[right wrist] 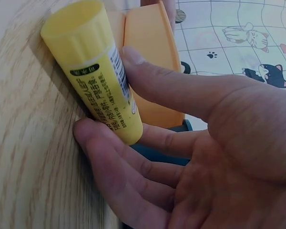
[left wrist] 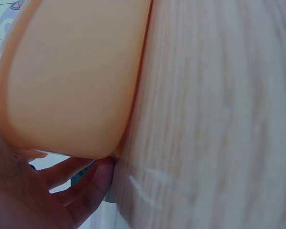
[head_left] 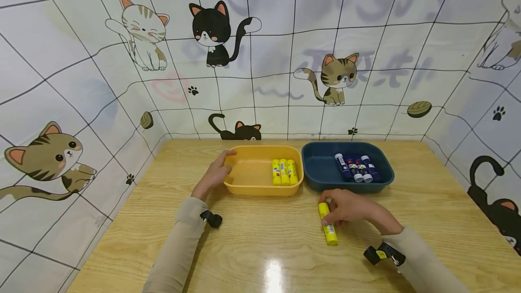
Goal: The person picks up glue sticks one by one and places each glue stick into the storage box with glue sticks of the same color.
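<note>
My right hand [head_left: 346, 206] grips a yellow glue stick [head_left: 327, 224] between thumb and fingers, in front of the blue tray [head_left: 346, 187]. Up close in the right wrist view, the thumb presses one side of the yellow tube [right wrist: 93, 71] and the fingertips the other; printed text and a barcode face the camera. At the far left, my left hand [head_left: 213, 176] holds the end of the yellow tray [head_left: 260, 190]. Its fingers curl against the tray's outer end in the left wrist view. Three yellow glue sticks [head_left: 284, 172] lie side by side in that tray's right part.
Several dark blue glue sticks with white ends [head_left: 354, 169] lie in the blue tray, which stands right beside the yellow one. Both trays are near the back of the wooden table [head_left: 260, 234]. A cat-patterned cloth [head_left: 277, 58] rises behind the table and along its sides.
</note>
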A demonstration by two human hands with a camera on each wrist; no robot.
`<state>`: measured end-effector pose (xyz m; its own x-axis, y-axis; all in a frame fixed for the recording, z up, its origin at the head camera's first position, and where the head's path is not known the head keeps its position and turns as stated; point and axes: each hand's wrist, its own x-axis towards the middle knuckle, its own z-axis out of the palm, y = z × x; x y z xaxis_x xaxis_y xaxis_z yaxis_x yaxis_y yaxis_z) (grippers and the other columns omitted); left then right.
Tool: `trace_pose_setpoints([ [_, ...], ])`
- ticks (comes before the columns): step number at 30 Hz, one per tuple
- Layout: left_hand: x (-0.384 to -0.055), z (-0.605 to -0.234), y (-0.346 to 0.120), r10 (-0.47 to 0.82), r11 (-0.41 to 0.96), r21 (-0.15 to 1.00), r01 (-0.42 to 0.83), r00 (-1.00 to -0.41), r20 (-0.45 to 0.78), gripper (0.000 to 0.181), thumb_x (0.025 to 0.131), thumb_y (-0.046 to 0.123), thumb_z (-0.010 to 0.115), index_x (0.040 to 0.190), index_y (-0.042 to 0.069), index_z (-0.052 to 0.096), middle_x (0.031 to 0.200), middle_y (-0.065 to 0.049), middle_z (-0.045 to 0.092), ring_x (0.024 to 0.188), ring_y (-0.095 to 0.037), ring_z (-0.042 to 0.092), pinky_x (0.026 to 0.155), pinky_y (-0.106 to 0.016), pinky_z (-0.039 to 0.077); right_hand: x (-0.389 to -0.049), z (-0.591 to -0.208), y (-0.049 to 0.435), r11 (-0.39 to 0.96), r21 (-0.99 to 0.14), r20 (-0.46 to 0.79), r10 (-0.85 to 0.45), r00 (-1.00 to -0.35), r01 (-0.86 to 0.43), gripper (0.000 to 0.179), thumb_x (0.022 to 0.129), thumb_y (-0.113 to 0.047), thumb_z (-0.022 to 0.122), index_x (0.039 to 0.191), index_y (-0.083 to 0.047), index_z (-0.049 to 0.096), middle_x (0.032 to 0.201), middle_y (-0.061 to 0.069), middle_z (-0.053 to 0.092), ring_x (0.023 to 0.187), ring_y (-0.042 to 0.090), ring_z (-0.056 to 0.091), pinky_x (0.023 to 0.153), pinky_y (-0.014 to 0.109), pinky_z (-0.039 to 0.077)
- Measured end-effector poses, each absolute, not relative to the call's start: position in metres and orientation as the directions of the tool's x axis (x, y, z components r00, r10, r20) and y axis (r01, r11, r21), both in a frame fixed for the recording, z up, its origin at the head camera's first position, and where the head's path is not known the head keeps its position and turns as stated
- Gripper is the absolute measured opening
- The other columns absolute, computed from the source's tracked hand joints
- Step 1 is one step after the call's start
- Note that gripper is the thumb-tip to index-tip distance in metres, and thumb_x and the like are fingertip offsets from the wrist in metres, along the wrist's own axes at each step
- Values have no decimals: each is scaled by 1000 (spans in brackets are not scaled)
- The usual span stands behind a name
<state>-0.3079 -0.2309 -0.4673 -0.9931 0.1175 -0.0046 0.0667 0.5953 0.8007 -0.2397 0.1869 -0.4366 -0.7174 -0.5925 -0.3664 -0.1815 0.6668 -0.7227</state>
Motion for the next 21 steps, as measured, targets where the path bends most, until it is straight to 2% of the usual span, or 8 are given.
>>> trace_pose_setpoints([
  [3,-307,-467,-231,116,594,802,65,-993,-5,57,96,7,43,153,16,44,166,-14,36,129,-35,44,101,-44,38,-240,-437,187,664,-723,-356,-594,-722,-190,51,85,-21,84,125,-2,59,73,3,64,61,19,61,59,34,54],
  [8,-307,-468,-230,114,596,800,64,-993,-6,57,97,8,43,153,16,44,165,-14,37,126,-36,46,97,-43,40,-240,-436,187,650,-735,-340,-599,-725,-192,53,86,-19,83,129,-1,59,79,3,68,64,20,63,61,34,56],
  [13,-307,-467,-229,115,594,802,62,-993,-8,57,97,8,43,153,16,44,166,-14,35,129,-36,44,100,-45,38,-240,-435,187,644,-748,-343,-582,-737,-160,56,85,-16,83,132,0,58,90,7,70,73,21,66,67,37,59],
  [21,-307,-467,-230,116,598,799,57,-993,-16,56,98,8,42,154,17,43,166,-16,35,128,-37,44,100,-47,38,-238,-431,185,639,-764,-341,-518,-785,-90,60,83,-8,84,135,-1,56,100,12,65,85,22,61,73,38,62],
])
